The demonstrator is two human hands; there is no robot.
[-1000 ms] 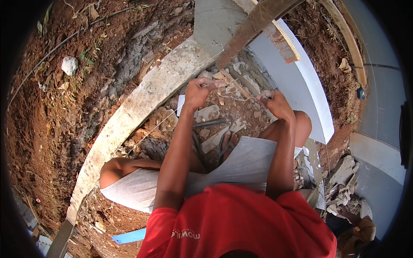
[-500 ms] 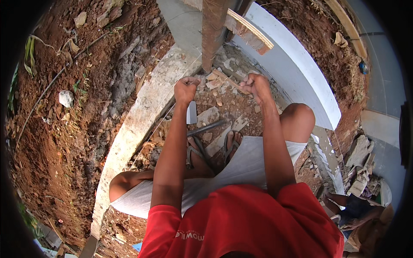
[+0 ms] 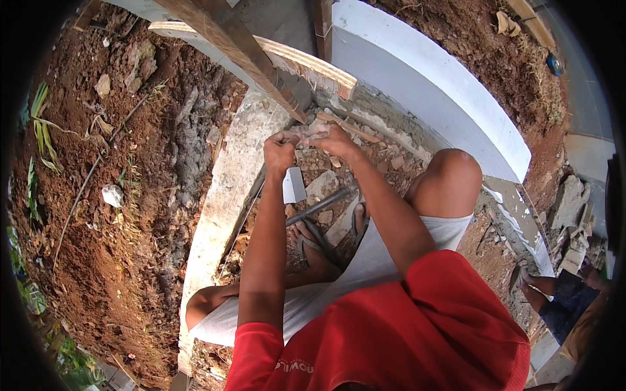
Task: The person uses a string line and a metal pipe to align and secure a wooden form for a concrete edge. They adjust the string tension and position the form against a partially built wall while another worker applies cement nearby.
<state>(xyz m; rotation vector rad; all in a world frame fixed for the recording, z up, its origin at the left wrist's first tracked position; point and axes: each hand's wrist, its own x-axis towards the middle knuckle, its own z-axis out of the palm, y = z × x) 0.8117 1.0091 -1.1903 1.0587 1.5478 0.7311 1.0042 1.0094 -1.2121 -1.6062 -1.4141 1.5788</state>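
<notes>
My left hand (image 3: pixel 280 149) is closed, fingers pinched, beside the foot of a slanting wooden post (image 3: pixel 254 58). Right next to it, my right hand (image 3: pixel 332 141) is curled with its fingertips almost touching the left ones. Whatever they pinch is too small to make out. Below the left hand lies a pale rectangular piece (image 3: pixel 294 185). A dark metal bar (image 3: pixel 319 207) rests over the rubble just in front of my sandalled feet. Beyond the right hand, a wooden strip (image 3: pixel 349 127) lies among broken chips.
A rough concrete ledge (image 3: pixel 218 189) runs along my left, with red soil (image 3: pixel 124 247) beyond. A curved white wall (image 3: pixel 437 85) stands at the right. Layered plywood (image 3: pixel 306 65) juts out near the post. Another person's legs (image 3: pixel 548 293) show at lower right.
My right hand has moved left, from well apart to right beside my left hand. The left hand stays closed. The view has shifted, and the post now appears more slanted.
</notes>
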